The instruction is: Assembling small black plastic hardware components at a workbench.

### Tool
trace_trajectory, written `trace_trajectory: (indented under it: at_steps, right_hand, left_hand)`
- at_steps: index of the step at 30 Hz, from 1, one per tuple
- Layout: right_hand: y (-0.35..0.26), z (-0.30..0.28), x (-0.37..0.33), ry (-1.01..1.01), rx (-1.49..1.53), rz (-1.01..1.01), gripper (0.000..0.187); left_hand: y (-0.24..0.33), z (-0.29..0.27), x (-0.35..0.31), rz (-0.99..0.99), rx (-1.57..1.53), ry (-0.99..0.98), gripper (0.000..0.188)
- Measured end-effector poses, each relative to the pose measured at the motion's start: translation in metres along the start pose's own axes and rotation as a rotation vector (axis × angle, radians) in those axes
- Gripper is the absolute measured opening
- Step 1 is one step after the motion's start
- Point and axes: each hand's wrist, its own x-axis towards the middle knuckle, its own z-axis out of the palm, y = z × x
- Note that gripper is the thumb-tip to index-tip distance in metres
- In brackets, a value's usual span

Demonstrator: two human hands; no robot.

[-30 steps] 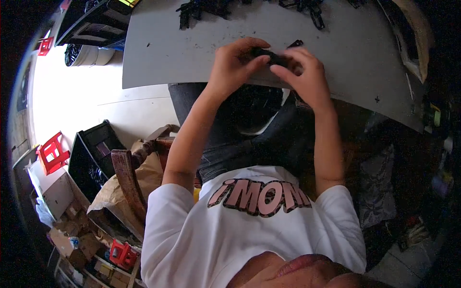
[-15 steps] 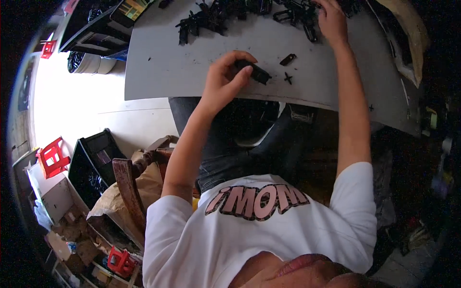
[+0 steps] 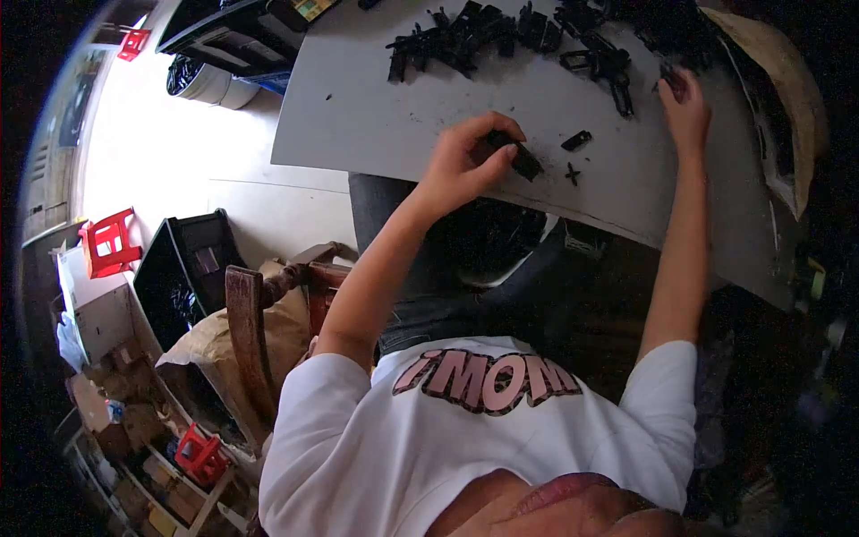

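My left hand (image 3: 470, 166) is closed around a black, oblong plastic part (image 3: 528, 166) near the table's front edge. One end of that part sticks out past the thumb. To its right lie a small black rectangular piece (image 3: 576, 140) and a little black cross-shaped piece (image 3: 573, 174). Farther right, my right hand (image 3: 687, 112) has its fingers curled on a dark part (image 3: 668, 79) beside the pile; its exact shape is hard to make out. Black parts (image 3: 431, 49) are heaped along the far side, with a larger black frame-like part (image 3: 608, 67) among them.
The grey table (image 3: 349, 116) carries dark crumbs. An open paper sack (image 3: 774, 98) borders it at right. Left of the table stand a white bucket (image 3: 219, 88) and black crates (image 3: 215, 45). A wooden chair (image 3: 246, 313) and a red stool (image 3: 112, 243) are at lower left.
The view has shifted, so the table appears farther right. My right hand has drawn back toward me from the far pile, its fingers now curled. My left hand keeps holding the oblong part.
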Motion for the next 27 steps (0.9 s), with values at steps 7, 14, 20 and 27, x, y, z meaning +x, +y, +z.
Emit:
trace_trajectory:
  at_steps: [7,14,20,27]
  right_hand:
    - [-0.063,0.012,-0.102,-0.065,1.144,0.377,0.032]
    - [-0.093,0.015,-0.109,0.019,0.439,-0.058,0.026]
    - [-0.078,0.003,-0.120,0.035,0.229,-0.103,0.030]
    - [-0.056,0.012,-0.065,0.172,0.133,0.007,0.024]
  left_hand:
    - [0.004,-0.002,-0.001,-0.029,-0.014,0.039,0.013]
    - [-0.007,-0.044,0.025,0.392,0.663,0.342,0.018]
    - [0.017,-0.059,0.033,0.178,1.223,0.419,0.029]
    - [0.018,-0.065,0.045,0.232,1.393,0.330,0.027]
